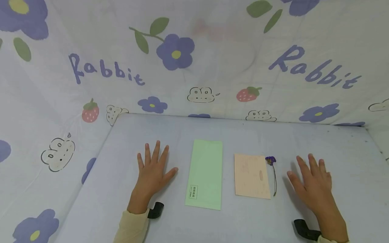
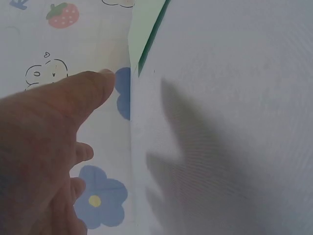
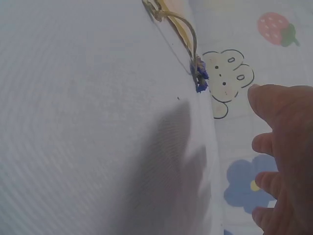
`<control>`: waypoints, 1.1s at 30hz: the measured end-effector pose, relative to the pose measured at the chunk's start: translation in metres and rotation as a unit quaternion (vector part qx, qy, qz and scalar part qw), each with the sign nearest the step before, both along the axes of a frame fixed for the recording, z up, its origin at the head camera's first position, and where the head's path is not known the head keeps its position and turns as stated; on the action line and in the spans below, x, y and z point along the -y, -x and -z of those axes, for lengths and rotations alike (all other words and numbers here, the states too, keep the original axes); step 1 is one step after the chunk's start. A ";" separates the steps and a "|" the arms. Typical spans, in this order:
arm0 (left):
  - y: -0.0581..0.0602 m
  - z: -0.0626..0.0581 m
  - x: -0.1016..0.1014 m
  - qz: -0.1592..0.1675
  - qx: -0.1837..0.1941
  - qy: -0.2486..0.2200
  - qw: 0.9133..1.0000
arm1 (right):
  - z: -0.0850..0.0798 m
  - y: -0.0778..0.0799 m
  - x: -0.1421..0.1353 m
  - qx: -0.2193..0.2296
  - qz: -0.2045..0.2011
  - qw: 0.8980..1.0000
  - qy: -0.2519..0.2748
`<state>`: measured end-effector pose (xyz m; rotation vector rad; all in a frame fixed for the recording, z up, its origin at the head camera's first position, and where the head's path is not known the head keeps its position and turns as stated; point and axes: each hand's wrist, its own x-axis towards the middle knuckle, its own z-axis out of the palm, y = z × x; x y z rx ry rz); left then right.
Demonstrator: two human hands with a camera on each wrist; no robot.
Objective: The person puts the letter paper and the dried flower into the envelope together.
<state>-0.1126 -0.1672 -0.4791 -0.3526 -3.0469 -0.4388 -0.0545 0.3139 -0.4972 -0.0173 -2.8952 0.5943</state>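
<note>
My left hand (image 1: 153,175) is spread with straight fingers over the table, left of a pale green paper envelope (image 1: 205,172) with a small printed label at its lower left. On the other side, my right hand (image 1: 314,185) has its fingers extended and holds nothing. Between the envelope and that hand lies a peach paper card (image 1: 250,177). A dried purple flower (image 1: 270,160) on a thin, bent stem lies along the card's right edge, nearest my right hand. In the left wrist view, the green envelope's edge (image 2: 145,34) shows beyond the thumb; the right wrist view shows the flower (image 3: 199,76) ahead of the thumb.
A pale cloth covers the table (image 1: 255,222). Behind it and at the left hangs a white curtain (image 1: 218,67) printed with flowers, strawberries, rabbits and lettering. Black curved pieces (image 1: 155,210) sit at both wrists, beside the cream sleeves (image 1: 130,226).
</note>
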 end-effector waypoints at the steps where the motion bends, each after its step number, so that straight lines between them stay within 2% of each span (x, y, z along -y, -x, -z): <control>1: 0.000 0.000 0.000 0.001 0.002 -0.001 1.000 | 0.000 0.000 0.000 -0.001 -0.002 1.000 0.002; 8: 0.000 -0.001 -0.013 0.004 0.012 0.001 1.000 | -0.006 0.004 0.008 -0.046 -0.005 0.998 0.040; 12: -0.008 0.005 -0.041 0.002 0.032 -0.004 0.999 | -0.015 0.003 0.033 -0.085 -0.020 0.993 0.076; 14: -0.012 0.007 -0.061 0.006 0.042 -0.012 0.999 | -0.019 0.004 0.049 -0.087 -0.033 0.991 0.092; 17: -0.015 0.008 -0.090 0.008 0.048 -0.016 0.999 | -0.025 0.008 0.071 -0.039 -0.034 0.993 0.109; 22: -0.014 0.008 -0.123 -0.017 0.058 0.009 0.998 | -0.029 0.017 0.098 0.086 -0.004 0.994 0.071; 25: -0.015 0.010 -0.134 -0.034 0.073 0.025 0.996 | -0.027 0.022 0.107 0.107 0.008 0.993 0.042; 28: -0.015 0.012 -0.139 -0.034 0.086 0.038 0.995 | -0.024 0.026 0.112 0.110 0.012 0.993 0.030; 30: -0.015 0.012 -0.140 -0.026 0.088 0.037 0.995 | -0.024 0.029 0.112 0.113 0.011 0.993 0.036; 33: -0.014 0.010 -0.136 -0.008 0.092 0.032 0.995 | -0.025 0.034 0.107 0.141 0.017 0.987 0.074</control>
